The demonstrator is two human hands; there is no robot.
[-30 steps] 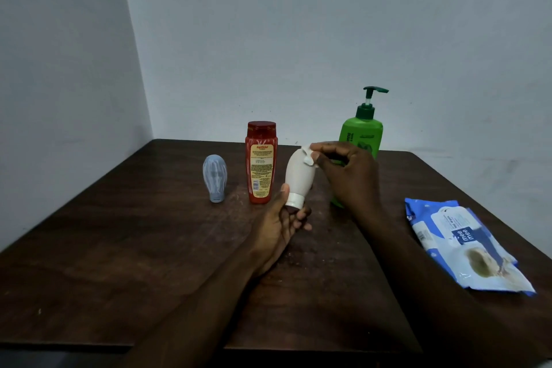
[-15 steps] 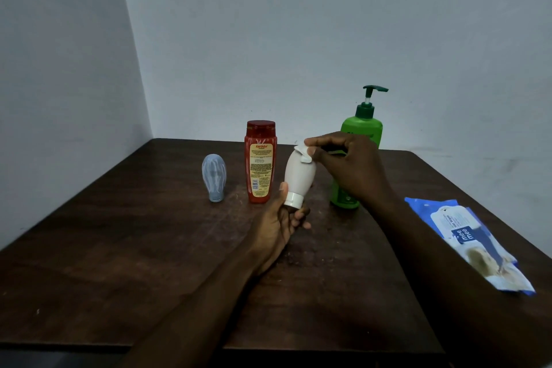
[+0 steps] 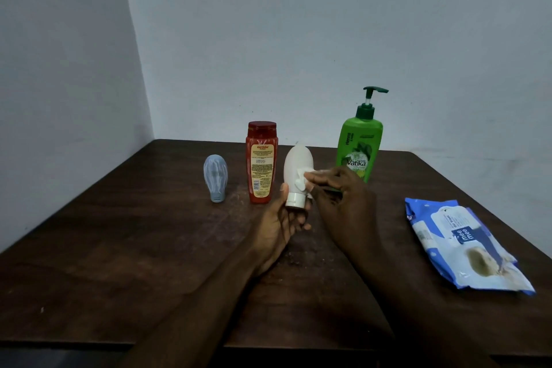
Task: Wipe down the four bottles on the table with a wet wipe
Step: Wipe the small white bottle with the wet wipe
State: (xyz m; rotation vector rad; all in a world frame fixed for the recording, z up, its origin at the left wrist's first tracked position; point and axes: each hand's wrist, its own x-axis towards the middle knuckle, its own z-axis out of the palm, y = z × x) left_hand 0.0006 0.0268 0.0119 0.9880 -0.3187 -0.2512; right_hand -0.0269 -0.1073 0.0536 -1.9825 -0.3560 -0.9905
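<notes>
My left hand [image 3: 282, 219] grips the cap end of a white bottle [image 3: 295, 165], held cap-down above the dark wooden table [image 3: 119, 248]. My right hand [image 3: 337, 191] pinches a small white wet wipe [image 3: 302, 178] and presses it against the bottle's lower right side. A red bottle [image 3: 261, 162] stands just left of the white one. A small pale blue bottle [image 3: 215, 177] stands cap-down further left. A green pump bottle [image 3: 360, 145] stands behind my right hand, its base partly hidden.
A blue and white pack of wet wipes [image 3: 461, 243] lies flat at the table's right edge. Grey walls meet in a corner behind the table. The table's near edge runs along the bottom of the view.
My right hand has slid the wipe from the top of the white bottle down to its lower side near the cap. My left hand keeps its hold on the bottle.
</notes>
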